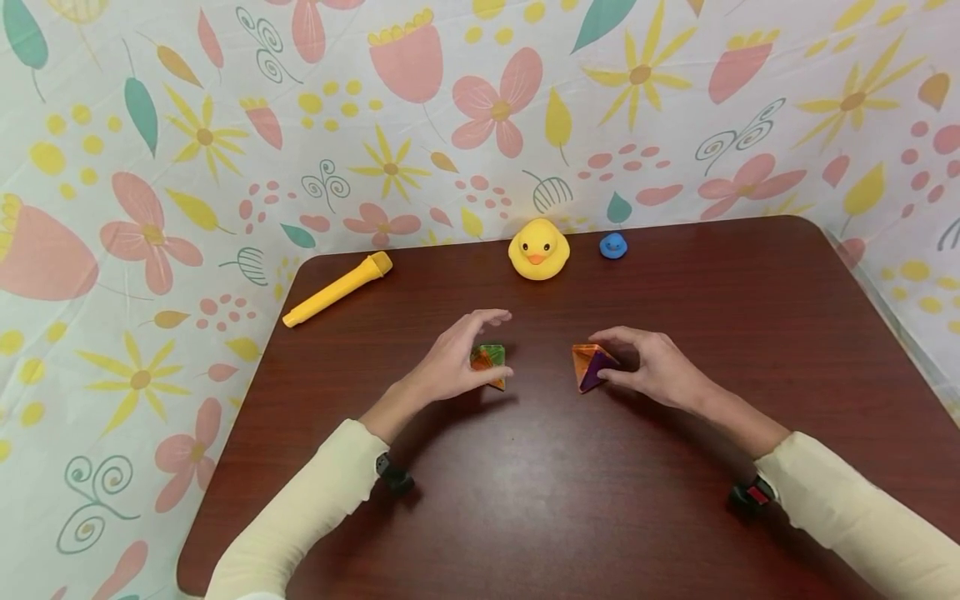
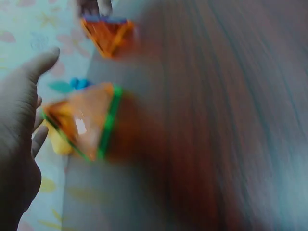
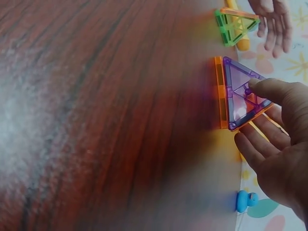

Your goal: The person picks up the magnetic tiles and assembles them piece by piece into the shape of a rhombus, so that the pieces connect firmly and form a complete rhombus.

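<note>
A see-through pyramid of green and orange magnetic tiles (image 1: 489, 360) sits on the table, also seen in the left wrist view as an orange face with green edges (image 2: 89, 122). Around its left side curves my left hand (image 1: 453, 358), thumb and fingers spread, with a gap to the tiles in the left wrist view. To the right stands a second pyramid, of orange and purple magnetic tiles (image 1: 588, 368). My right hand (image 1: 660, 367) pinches this one, the thumb on the purple face (image 3: 240, 96) and the fingers at the far side.
Along the back edge of the brown table (image 1: 525, 500) are a yellow toy microphone (image 1: 337, 289), a large yellow rubber duck (image 1: 538, 250) and a small blue duck (image 1: 613, 246). A flower-patterned cloth (image 1: 480, 108) hangs behind the table.
</note>
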The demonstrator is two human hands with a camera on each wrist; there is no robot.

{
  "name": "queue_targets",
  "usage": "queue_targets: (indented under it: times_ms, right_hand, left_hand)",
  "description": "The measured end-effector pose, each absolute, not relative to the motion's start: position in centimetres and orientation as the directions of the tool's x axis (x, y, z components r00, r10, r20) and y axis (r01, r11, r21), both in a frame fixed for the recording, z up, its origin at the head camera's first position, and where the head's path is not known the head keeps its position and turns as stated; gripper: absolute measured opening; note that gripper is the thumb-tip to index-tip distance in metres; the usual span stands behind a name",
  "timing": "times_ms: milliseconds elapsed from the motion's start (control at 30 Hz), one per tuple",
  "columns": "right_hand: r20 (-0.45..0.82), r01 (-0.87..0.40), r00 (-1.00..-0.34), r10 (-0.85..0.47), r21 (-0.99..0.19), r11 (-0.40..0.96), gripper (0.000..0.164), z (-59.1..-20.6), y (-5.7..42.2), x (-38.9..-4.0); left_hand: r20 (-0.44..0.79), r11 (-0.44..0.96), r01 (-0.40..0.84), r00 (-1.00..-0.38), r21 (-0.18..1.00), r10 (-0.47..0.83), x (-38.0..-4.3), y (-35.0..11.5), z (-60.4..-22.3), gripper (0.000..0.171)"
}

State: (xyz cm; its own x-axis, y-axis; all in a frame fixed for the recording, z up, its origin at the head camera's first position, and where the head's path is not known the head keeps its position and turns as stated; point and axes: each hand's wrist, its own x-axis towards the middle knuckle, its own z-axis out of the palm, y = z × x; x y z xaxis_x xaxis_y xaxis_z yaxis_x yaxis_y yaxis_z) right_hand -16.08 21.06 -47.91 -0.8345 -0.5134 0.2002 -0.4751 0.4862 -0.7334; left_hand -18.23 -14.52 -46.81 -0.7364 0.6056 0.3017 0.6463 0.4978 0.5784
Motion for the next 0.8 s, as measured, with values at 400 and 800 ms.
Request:
queue_targets:
  times_ms: [400,800]
  right_hand:
    - [0.215,-0.467,-0.845,-0.49,-0.743,0.48,0.047,-48.7,21.2,-16.0]
    - [0.213,-0.468,-0.846,-0.489,-0.736,0.489,0.045,-49.1,21.3,-16.0]
  left_hand:
    - [0.229,0.539,0.611,-0.758,0.58,0.611,-18.2,-17.9,-49.6,0.067]
    - [0.213,0.568,0.605,-0.766,0.558,0.606,-18.3,-18.6,-50.8,0.056]
